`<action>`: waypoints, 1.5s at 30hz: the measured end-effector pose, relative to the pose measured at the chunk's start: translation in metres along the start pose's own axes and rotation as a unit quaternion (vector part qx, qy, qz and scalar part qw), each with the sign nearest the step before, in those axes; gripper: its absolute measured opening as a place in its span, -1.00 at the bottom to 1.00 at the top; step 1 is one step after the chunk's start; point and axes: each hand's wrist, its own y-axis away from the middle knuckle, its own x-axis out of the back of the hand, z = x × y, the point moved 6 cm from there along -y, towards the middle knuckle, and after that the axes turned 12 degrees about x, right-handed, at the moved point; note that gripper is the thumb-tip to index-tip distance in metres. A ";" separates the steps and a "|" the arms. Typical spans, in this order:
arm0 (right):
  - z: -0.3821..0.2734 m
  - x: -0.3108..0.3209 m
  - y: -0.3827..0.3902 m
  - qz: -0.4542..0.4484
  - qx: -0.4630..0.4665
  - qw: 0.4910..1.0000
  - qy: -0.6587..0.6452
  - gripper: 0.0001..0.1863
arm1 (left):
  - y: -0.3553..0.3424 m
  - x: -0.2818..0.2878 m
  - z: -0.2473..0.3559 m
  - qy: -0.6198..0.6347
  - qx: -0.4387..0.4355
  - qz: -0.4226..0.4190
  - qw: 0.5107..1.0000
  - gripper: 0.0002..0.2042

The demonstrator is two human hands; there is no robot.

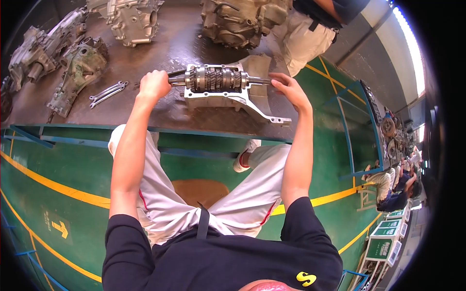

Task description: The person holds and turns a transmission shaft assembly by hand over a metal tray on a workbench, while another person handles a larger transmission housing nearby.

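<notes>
An open silver gearbox housing (213, 100) lies on the metal workbench (116, 116), holding a shaft assembly with a row of gears (216, 79). My left hand (154, 86) is closed round the left end of the shafts, just outside the housing. My right hand (291, 93) has its fingers curled at the tip of the right shaft (257, 81), gripping it. Several combination wrenches (108, 92) lie left of my left hand.
Greenish and silver castings (77, 68) stand at the left, with a large dark gearbox (242, 24) behind the housing. A person in light trousers (306, 39) stands at the back right. Farther right are another blue-framed bench (376, 136), seated people (393, 191) and crates (386, 235).
</notes>
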 end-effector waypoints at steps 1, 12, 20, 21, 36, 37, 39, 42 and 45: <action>0.000 -0.004 0.000 -0.015 0.020 0.997 -0.071 -0.47 | 0.001 0.000 0.000 0.009 -0.008 0.006 1.000 -0.75; -0.006 -0.009 -0.007 0.013 0.131 0.990 -0.045 -0.62 | -0.002 -0.003 0.003 0.051 -0.060 0.093 0.993 -0.71; -0.007 -0.025 0.001 0.024 0.142 0.989 -0.014 -0.67 | 0.005 -0.004 -0.006 0.055 -0.035 0.057 0.996 -0.72; -0.008 -0.025 0.001 0.024 0.141 0.989 -0.024 -0.67 | 0.007 -0.003 -0.004 0.061 -0.037 0.059 0.996 -0.74; 0.004 -0.023 -0.007 0.028 0.122 0.991 -0.047 -0.68 | -0.003 -0.009 -0.003 0.066 -0.035 0.056 0.996 -0.73; 0.003 -0.024 -0.006 0.027 0.122 0.991 -0.045 -0.69 | -0.003 -0.009 -0.003 0.066 -0.035 0.056 0.996 -0.73; 0.003 -0.024 -0.006 0.029 0.121 0.991 -0.044 -0.69 | -0.003 -0.008 -0.003 0.067 -0.041 0.056 0.995 -0.73; 0.004 -0.025 -0.007 0.029 0.127 0.990 -0.044 -0.69 | -0.004 -0.011 -0.004 0.057 -0.043 0.058 0.996 -0.73; 0.005 -0.024 -0.006 0.032 0.134 0.990 -0.040 -0.69 | 0.000 -0.006 -0.001 0.056 -0.060 0.081 0.993 -0.78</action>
